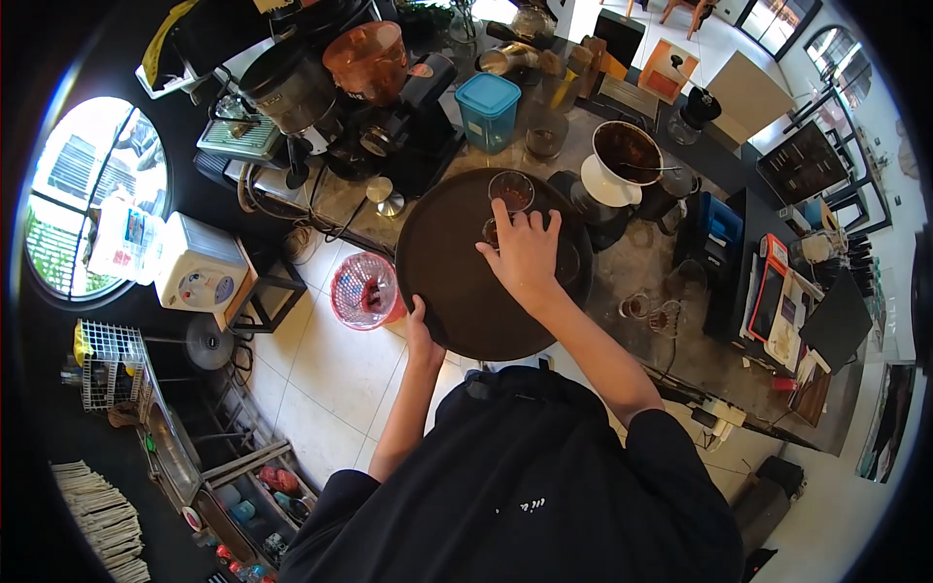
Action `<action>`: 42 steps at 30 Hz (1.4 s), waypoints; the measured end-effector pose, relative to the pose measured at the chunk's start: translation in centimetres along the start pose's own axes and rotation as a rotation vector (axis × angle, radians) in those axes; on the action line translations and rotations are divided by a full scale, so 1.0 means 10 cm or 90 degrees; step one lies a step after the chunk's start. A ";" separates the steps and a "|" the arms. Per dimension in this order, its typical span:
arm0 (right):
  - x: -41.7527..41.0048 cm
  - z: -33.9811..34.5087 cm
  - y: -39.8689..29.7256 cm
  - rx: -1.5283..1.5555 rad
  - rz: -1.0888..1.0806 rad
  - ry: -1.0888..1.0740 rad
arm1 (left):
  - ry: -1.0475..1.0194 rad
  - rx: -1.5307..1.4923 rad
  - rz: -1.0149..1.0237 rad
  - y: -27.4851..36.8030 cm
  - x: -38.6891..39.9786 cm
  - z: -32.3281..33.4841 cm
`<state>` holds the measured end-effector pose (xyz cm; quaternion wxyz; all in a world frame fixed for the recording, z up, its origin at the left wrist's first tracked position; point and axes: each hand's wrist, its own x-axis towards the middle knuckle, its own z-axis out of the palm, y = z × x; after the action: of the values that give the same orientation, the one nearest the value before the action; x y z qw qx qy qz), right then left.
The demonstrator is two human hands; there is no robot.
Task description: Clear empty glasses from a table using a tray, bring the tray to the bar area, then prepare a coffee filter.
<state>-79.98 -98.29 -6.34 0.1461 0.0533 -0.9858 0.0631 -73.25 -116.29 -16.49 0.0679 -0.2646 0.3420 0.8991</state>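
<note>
My left hand (424,339) grips the near left rim of a round dark serving tray (452,291), thumb on top and fingers hidden beneath. The tray lies level over the counter's near edge. My right hand (526,255) reaches over it with fingers spread. Under its index finger and thumb is a small glass (489,232), mostly covered by the hand; whether the fingers grip it is unclear. Just beyond the fingertips a second glass (512,191) with reddish-brown contents stands on the tray. Beyond the tray's right side, a white coffee dripper (611,182) holds dark grounds and a spoon.
Coffee grinders (291,95), a metal tamper (385,197) and a blue-lidded container (488,109) line the counter's far side. To the right are small glasses (663,318) and a card terminal (769,291). A pink waste basket (367,291) stands on the floor at left.
</note>
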 end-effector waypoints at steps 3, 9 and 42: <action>0.02 0.09 -0.02 0.000 0.012 -0.019 | -0.001 0.003 0.003 0.01 -0.01 0.02; 0.02 0.16 -0.03 0.028 0.018 -0.015 | 0.011 -0.010 -0.003 0.02 -0.02 0.04; 0.04 -0.51 -0.38 0.305 -0.067 0.055 | 0.003 0.028 -0.002 -0.02 -0.05 0.02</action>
<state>-78.44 -101.31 -1.00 0.1744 0.1350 -0.9313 0.2898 -72.85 -116.03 -16.20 0.0743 -0.2656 0.3616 0.8906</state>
